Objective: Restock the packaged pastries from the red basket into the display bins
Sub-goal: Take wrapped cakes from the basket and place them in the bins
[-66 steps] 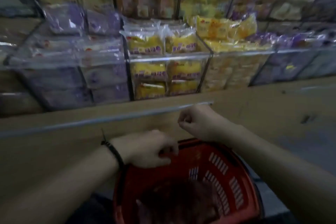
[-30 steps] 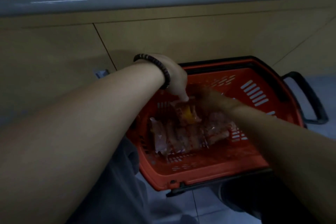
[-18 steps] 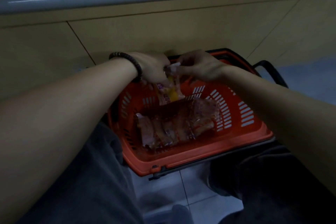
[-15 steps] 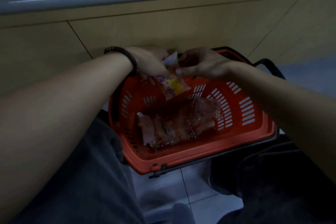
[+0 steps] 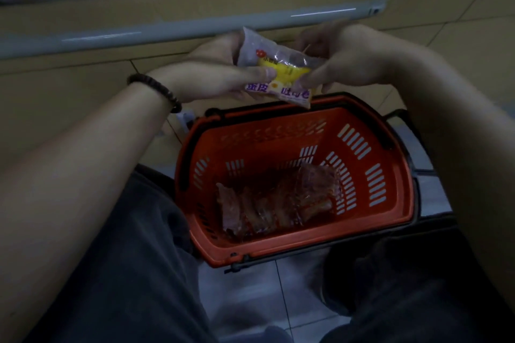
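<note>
Glossy pastry packet (image 5: 278, 71), pinched between left hand (image 5: 214, 79) and right hand (image 5: 341, 64), above slotted basket (image 5: 395, 153).

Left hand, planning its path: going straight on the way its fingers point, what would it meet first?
Likely the right hand: the left hand points across at it, only the packaged pastry both hold between them.

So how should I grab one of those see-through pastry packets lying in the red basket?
I'd reach down from above: the walls of the red plastic basket close every side. The clear pastry packets lie overlapping on its floor, so pinch the leftmost one's raised end.
</note>
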Demonstrator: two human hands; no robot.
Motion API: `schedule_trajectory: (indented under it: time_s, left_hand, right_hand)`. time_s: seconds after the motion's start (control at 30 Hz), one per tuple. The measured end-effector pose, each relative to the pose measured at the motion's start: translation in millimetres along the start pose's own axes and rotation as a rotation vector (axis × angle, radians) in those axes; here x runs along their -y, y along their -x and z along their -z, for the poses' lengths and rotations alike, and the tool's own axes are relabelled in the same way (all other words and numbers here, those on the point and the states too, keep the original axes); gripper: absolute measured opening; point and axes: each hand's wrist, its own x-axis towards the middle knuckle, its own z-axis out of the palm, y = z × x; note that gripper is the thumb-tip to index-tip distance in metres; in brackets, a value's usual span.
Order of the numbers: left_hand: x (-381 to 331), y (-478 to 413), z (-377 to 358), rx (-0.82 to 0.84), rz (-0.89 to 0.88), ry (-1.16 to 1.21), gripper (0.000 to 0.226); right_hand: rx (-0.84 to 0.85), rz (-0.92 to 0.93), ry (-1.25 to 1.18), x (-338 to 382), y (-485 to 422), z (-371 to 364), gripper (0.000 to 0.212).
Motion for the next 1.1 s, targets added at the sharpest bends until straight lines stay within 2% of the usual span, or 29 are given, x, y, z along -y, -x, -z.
schedule_trajectory:
  time_s: [0.1,0.2,0.27,0.33,0.4,0.5,0.53,0.63,0.73,0.8,1.0,1.03,1.1]
  left_hand:
    - [0,6,1,-0.063,0.072,-0.069,0.051]
    - [6,8,5,-0.011,0.171,-0.334,0.041]
    - [14,7,9,0.086,0.153,-0.504,0.034]
    - [18,5,13,0.164,0.138,-0.63,0.03]
    - [19,2,16,0.216,0.153,-0.689,0.027]
    - [27,-6,17,0.222,0.152,-0.71,0.026]
    - [30,-8,18,0.224,0.149,-0.717,0.029]
    - [42,-10,24,0.255,0.155,-0.71,0.03]
    - [48,-10,30,0.273,0.161,-0.674,0.026]
    - [50,-10,33,0.279,0.168,-0.657,0.03]
    - [51,-14,36,0.31,0.177,-0.634,0.031]
    - [51,-14,36,0.31,0.175,-0.642,0.03]
    - [48,-13,34,0.303,0.175,-0.665,0.031]
  right_hand:
    - [-0.041,-0.031,-0.07,-1,0,-11,0.044]
    - [0.0,-0.132,-0.047,-16,-10,-39,0.051]
    - [0.118,-0.269,0.053,-36,-24,-72,0.048]
    - [0.323,-0.373,0.163,-50,-35,-115,0.058]
    - [0.472,-0.356,0.244,-62,-46,-163,0.062]
    - [0.645,-0.288,0.265,-59,-53,-233,0.038]
    - [0.687,-0.282,0.241,-57,-56,-256,0.037]
    - [0.68,-0.334,0.15,-49,-69,-305,0.063]
    - [0.693,-0.312,0.225,-42,-76,-329,0.097]
    - [0.64,-0.296,0.22,-43,-79,-340,0.104]
    - [0.556,-0.323,0.179,-64,-83,-352,0.111]
    - [0.517,-0.339,0.127,-67,-82,-346,0.106]
    - [0.449,-0.362,0.055,-70,-78,-325,0.074]
